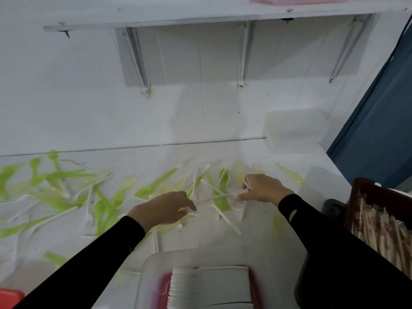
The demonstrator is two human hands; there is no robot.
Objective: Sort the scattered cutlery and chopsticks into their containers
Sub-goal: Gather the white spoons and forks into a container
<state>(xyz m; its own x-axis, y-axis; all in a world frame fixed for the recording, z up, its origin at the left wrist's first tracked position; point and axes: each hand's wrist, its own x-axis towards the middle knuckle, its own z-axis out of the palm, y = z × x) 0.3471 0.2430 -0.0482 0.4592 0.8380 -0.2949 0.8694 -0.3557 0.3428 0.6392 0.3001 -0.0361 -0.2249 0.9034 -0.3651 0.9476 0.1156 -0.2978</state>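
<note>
The white forks (238,206) lie scattered on the counter (267,221). They look light, thin and probably slippery (and bendable), so they are best taken by the handle. The left hand (165,208) and the right hand (264,188) each seem to pinch one with curled fingers.

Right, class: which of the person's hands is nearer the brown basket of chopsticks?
Right. The right hand, holding white forks, lies to the left of the brown basket; the left hand is farther left, beyond the right hand, over the scattered cutlery.
</note>
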